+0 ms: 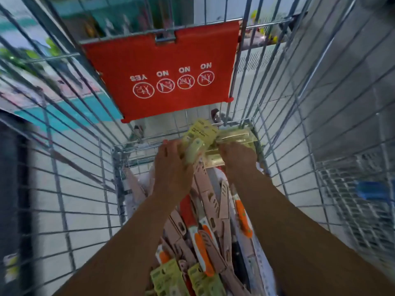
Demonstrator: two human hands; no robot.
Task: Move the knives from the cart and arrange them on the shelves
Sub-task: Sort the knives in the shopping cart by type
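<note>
I look down into a wire shopping cart (119, 150) whose bottom holds a pile of packaged knives (213, 227): pink sheathed ones, orange-and-white handled ones and pale green carded ones. At the cart's far end my left hand (171, 167) grips a pale green packaged knife (193, 150). My right hand (237, 159) grips another pale green clear-fronted knife pack (237, 138) lying crosswise beside it. Both arms reach in from the bottom of the view. No shelf shows clearly.
A red plastic child-seat flap (162, 69) with YES/NO pictograms hangs on the cart's far wall. Wire side walls (320, 124) rise close on both sides. Tiled floor shows through the mesh. Blurred store goods lie beyond at upper left.
</note>
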